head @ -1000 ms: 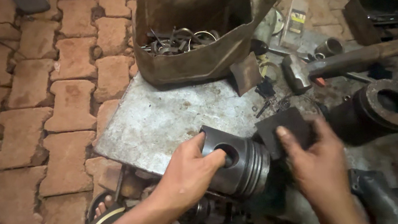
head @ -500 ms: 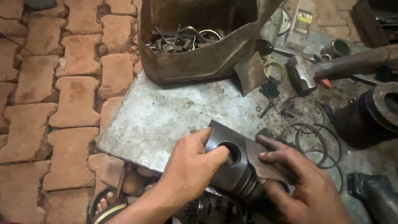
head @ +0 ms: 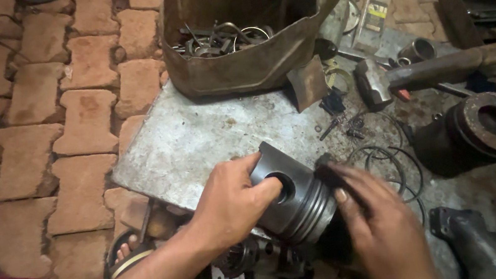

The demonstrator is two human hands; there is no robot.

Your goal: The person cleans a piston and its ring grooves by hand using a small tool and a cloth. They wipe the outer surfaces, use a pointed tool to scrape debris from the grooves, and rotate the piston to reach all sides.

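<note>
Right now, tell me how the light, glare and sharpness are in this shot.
Head view: dim, warm light; soft sheen on the piston held by the left hand; right hand slightly soft; deep shadow under the hands at bottom; the plate and bricks read sharp, with no harsh glare.

Head camera looks steeply down, close over the hands.

**A Brick Floor With a Metal Sheet**

The floor (head: 38, 121) is made of reddish-brown bricks with wavy edges that lock together. A flat, scratched grey metal sheet (head: 197, 139) lies on the bricks. The light is soft and a bit dim.
</note>
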